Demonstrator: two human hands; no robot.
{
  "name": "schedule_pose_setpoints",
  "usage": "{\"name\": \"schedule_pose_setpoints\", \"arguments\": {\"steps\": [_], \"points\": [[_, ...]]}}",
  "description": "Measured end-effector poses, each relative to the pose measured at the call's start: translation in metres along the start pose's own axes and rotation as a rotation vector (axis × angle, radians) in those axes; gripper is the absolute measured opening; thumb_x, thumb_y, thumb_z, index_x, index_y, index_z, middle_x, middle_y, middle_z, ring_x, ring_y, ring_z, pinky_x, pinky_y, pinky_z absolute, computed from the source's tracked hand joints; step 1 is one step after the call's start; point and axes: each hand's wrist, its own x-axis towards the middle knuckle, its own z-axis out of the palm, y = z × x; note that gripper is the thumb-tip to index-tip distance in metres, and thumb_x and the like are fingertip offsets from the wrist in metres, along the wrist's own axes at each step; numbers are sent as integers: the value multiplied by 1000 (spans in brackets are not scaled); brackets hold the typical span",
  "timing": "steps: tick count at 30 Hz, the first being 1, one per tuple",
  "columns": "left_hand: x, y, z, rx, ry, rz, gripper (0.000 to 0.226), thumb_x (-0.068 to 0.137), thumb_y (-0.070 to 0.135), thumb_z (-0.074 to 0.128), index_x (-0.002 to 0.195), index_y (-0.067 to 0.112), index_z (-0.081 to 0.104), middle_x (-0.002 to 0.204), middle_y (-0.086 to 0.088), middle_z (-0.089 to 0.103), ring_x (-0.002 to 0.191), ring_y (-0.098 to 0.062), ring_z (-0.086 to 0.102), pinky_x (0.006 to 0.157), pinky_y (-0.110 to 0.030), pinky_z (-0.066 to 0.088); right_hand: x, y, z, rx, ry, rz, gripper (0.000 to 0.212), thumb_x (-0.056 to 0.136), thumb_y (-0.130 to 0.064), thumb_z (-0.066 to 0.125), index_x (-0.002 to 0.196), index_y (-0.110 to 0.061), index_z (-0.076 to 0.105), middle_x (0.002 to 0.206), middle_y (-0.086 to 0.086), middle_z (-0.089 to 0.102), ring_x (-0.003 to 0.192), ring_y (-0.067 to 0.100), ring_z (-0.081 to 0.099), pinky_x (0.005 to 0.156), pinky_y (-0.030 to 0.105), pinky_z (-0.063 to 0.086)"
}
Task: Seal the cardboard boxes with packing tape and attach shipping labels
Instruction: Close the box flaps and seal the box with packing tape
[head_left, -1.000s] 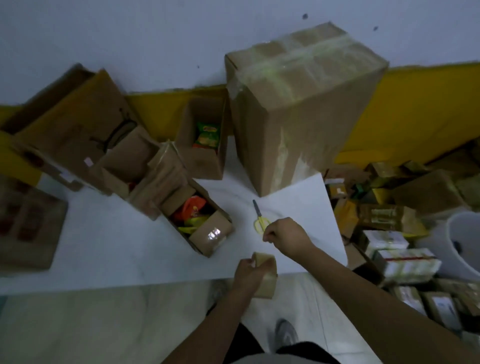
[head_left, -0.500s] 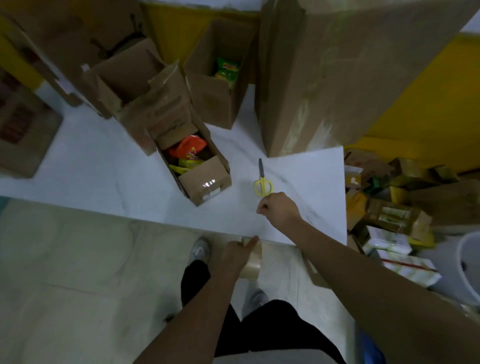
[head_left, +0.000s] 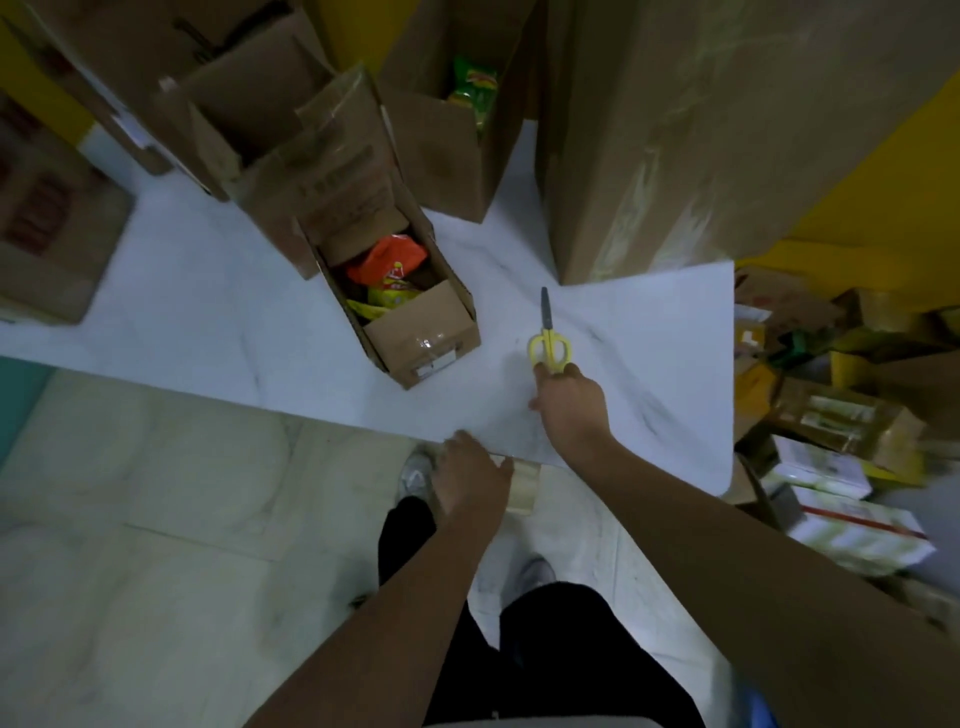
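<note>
A: Where are the hands?
B: Left hand (head_left: 470, 480) is at the near edge of the white table (head_left: 208, 322), gripping the tape roll (head_left: 523, 486). The roll hangs just off the edge, over the floor, mostly hidden by the hand.
A: And the right?
B: Right hand (head_left: 569, 402) is out over the table with its fingertips touching the yellow handles of the scissors (head_left: 548, 340). The fingers curl down toward the handles, but I can't tell whether they're actually gripping. The scissors lie flat, blades closed and pointing away from the person.
A: Boxes?
B: Small open box (head_left: 410, 322) sits just left of the scissors, flaps up, with orange and yellow packets inside. Its near end already has clear tape and a white label. Tall box (head_left: 727, 130) stands behind the scissors, with tape streaks on its side. Another open box (head_left: 457, 150) stands between those two, further back, with a green packet in it.
A: Anything else?
B: More cartons at far left, and a pile of packaged goods (head_left: 841, 467) off the table's right end.
</note>
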Motion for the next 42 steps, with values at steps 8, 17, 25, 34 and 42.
{"name": "schedule_pose_setpoints", "arguments": {"steps": [8, 17, 25, 34, 42], "points": [[35, -9, 24, 467, 61, 930, 64, 94, 36, 45, 150, 5, 43, 158, -13, 38, 144, -30, 40, 113, -43, 39, 1, 41, -2, 44, 67, 140, 57, 89, -49, 63, 124, -5, 50, 127, 14, 47, 111, 32, 48, 82, 41, 45], [63, 20, 35, 468, 159, 991, 60, 108, 43, 25, 159, 11, 24, 166, -12, 17, 154, -30, 14, 120, -54, 21, -73, 45, 69, 95, 188, 24, 56, 102, -31, 35, 153, -7, 32, 159, 12, 29, 146, 37, 25, 117, 46, 27], [50, 34, -25, 302, 60, 1045, 59, 105, 32, 20, 155, 2, 30, 165, -12, 21, 153, -25, 21, 122, -43, 27, -78, 32, 3, 266, 170, 57, 56, 105, -34, 33, 154, -7, 28, 158, 11, 31, 144, 27, 33, 117, 36, 28], [74, 178, -271, -430, 477, 963, 54, 106, 28, 28, 153, 2, 35, 162, -8, 30, 148, -20, 31, 119, -29, 29, -12, 24, -229, 199, 659, -121, 36, 98, -20, 43, 126, -7, 62, 120, 12, 65, 104, 30, 63, 81, 35, 56], [103, 303, -397, -588, 134, 679, 56, 109, 23, 25, 156, -4, 11, 166, -23, -3, 154, -34, 5, 124, -36, 9, 24, 16, -401, 129, 1165, 64, 26, 93, -22, 45, 95, -12, 69, 85, 1, 65, 59, 16, 54, 51, 15, 26]]}}
